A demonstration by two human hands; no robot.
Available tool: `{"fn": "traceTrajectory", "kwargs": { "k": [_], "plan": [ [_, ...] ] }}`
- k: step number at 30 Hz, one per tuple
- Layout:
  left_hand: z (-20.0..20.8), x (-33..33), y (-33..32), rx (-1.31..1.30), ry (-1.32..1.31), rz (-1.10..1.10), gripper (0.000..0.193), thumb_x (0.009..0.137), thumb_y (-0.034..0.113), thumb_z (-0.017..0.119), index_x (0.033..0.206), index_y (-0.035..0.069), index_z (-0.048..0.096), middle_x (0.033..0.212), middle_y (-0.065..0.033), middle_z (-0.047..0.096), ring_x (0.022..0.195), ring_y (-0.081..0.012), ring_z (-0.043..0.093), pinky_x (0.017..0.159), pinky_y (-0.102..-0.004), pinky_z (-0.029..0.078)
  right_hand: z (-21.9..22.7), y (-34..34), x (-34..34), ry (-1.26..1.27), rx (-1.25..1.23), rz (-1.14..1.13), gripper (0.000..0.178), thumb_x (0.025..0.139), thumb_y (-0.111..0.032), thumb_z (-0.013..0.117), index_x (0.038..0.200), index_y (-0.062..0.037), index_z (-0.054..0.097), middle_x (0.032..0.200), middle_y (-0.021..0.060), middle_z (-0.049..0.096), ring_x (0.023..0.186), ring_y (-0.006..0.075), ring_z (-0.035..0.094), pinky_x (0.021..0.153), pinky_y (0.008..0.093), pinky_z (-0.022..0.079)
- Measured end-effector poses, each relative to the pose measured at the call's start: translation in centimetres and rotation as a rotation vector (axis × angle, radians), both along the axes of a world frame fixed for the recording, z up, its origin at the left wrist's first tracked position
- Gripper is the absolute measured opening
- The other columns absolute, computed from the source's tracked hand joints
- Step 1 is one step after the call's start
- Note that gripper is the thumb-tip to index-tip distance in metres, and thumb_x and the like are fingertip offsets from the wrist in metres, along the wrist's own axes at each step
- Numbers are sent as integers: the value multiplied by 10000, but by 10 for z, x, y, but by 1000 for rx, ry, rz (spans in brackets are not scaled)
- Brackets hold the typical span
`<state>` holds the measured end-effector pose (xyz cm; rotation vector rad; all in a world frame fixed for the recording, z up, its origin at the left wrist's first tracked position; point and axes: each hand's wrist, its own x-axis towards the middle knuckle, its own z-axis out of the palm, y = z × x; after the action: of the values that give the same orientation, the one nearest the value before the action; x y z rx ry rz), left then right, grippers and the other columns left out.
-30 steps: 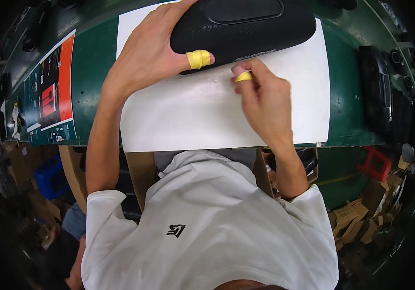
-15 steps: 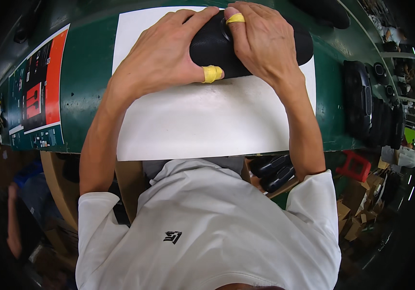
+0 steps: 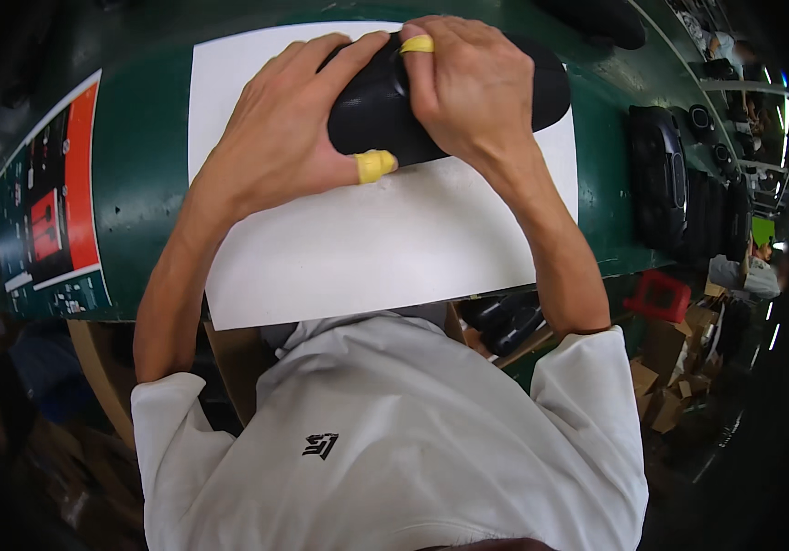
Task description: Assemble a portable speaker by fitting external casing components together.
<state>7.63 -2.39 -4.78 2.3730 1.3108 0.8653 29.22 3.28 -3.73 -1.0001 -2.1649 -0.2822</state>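
Observation:
A black, mesh-covered portable speaker point(image 3: 371, 110) with rounded ends lies lengthwise on a white sheet point(image 3: 376, 248). My left hand point(image 3: 280, 129) grips its left end, fingers over the far side and the yellow-taped thumb along the near lower edge. Across the speaker's middle lies my right hand point(image 3: 477, 87), its fingers curled over the far side. The right thumb, wrapped in yellow tape too, rests on top beside a dark oval piece partly hidden under it. The speaker's right end point(image 3: 551, 87) sticks out past my right hand.
The sheet lies on a green table point(image 3: 142, 184). A printed orange-and-black sheet point(image 3: 78, 174) is at the left. Several dark speakers point(image 3: 659, 174) stand at the right, and another dark rounded item point(image 3: 601, 20) lies at the far right. Below are a red plastic stool point(image 3: 659, 296) and cardboard boxes point(image 3: 665, 358).
The whole view has shifted, so the table and hands appear farther left and slightly lower. Both hands keep nearly the same hold on the speaker.

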Motion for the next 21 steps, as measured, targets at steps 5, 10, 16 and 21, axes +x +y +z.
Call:
{"fn": "traceTrajectory", "kwargs": {
  "k": [5,10,16,21],
  "plan": [
    [12,-9,-5,-201,23,74,1120,617,396,972,1607,136,520,1518,-205,598,1427,-424,549,1212,-470,449,17,6,38,300,-153,-11,357,1008,-344,688,1112,-20,797,1046,216,791,1018,404,751,912,464,587],
    [0,-32,-11,-725,-329,341,803,1019,601,675,1644,151,447,1494,-221,574,1205,-368,721,838,-496,674,12,14,149,251,-697,-588,682,1096,-615,528,1289,3,740,1154,238,783,1059,381,758,965,447,589],
    [5,-9,-27,-1051,-1100,294,613,1125,535,516,1585,133,463,1464,-151,538,1254,-328,690,867,-535,688,13,19,159,712,-1369,-277,765,1128,-640,437,1408,29,679,1313,168,744,1223,253,716,1055,418,583],
    [38,-16,25,-525,-1272,277,540,1123,493,559,1538,147,546,1523,-95,584,1412,-247,585,1197,-411,469,54,31,153,1285,-1196,242,720,1125,-639,450,1522,-55,587,1433,131,687,1311,255,677,1076,479,572]
  ]
}}
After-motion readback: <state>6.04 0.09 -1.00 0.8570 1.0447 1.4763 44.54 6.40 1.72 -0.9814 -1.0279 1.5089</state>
